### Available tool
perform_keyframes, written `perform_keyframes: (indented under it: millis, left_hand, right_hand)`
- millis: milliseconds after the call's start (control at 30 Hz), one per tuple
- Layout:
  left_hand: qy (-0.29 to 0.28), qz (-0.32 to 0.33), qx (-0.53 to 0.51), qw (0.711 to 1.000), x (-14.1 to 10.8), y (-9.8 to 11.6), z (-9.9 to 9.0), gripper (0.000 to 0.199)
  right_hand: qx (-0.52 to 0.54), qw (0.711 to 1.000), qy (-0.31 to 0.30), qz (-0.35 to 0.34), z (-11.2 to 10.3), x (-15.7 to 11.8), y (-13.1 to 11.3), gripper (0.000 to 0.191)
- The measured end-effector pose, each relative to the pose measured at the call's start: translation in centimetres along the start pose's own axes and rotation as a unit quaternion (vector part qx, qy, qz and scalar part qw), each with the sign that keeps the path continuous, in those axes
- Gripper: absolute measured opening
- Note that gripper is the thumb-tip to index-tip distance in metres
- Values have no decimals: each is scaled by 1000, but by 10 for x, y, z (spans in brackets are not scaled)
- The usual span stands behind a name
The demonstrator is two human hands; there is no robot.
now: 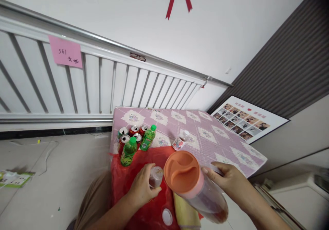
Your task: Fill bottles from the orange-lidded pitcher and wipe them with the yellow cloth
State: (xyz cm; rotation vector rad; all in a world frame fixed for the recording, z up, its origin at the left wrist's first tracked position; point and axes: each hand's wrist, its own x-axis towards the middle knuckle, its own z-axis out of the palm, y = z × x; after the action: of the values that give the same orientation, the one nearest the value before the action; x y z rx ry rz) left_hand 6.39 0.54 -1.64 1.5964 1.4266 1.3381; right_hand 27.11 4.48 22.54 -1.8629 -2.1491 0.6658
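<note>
My right hand [227, 180] grips the handle of a clear plastic pitcher [209, 202] with an orange lid [182, 171]. The pitcher is tilted to the left, and brown liquid lies in its lower part. Its spout side is right at the mouth of a small clear bottle [155, 178], and brownish liquid shows at that mouth. Thumb and fingers of my left hand [144, 185] are wrapped round this bottle above the red cloth [138, 206]. Below them a round white cap [167, 217] rests on the red cloth, beside a folded yellow cloth [186, 211].
Two green-capped bottles [128, 152] stand by several opened drink cans [134, 130] at the table's left. A clear bottle with a white cap [180, 140] stands on the purple patterned tablecloth [205, 134]. A white radiator [102, 82] runs behind; a photo board [246, 118] leans at right.
</note>
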Motion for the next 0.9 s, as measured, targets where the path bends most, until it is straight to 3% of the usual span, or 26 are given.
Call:
perform_keyframes:
  millis: [467,900]
  left_hand:
    - [4,1,-2,1000,0,0,1,76]
    - [0,-3,0,1000,0,0,0,76]
  right_hand:
    - [20,999,34,-26,5,3,10,48]
    - [12,999,21,-27,0,1,0,46]
